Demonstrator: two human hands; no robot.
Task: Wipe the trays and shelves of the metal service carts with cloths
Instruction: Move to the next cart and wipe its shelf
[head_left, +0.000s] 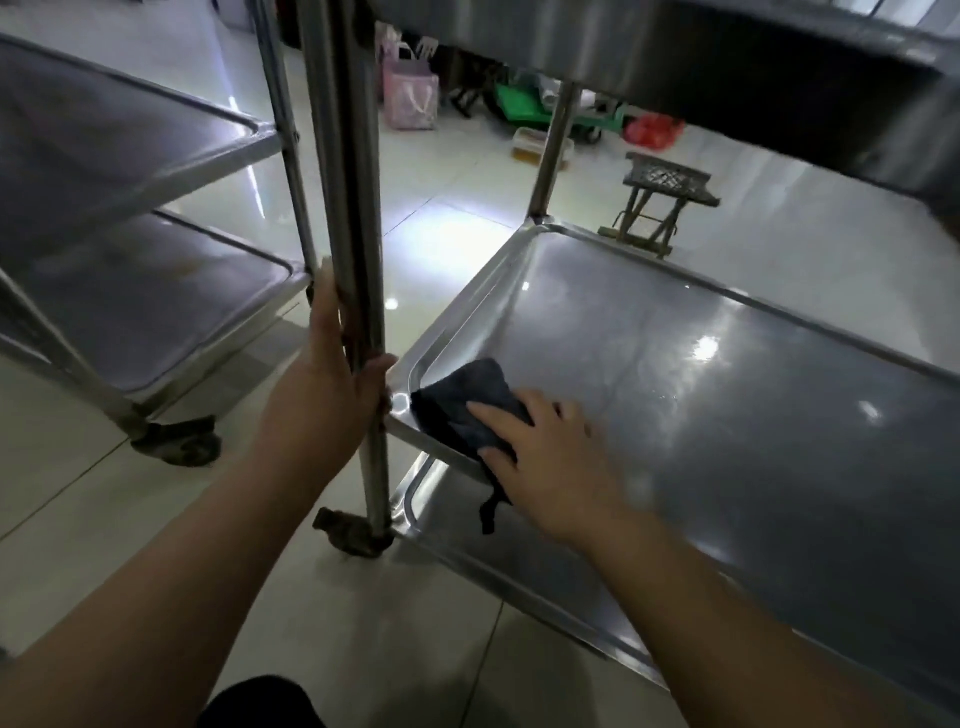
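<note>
A steel service cart fills the right side, and its middle tray shines below the dark underside of the top tray. A dark grey cloth lies in the tray's near left corner, one corner hanging over the rim. My right hand presses flat on the cloth with straight fingers. My left hand grips the cart's upright corner post, the thumb wrapped round it. The bottom shelf shows under the tray.
A second steel cart with two shelves stands at the left, its caster on the tiled floor. Beyond are a small folding stool, a pink bag, a green toy vehicle and a red bag.
</note>
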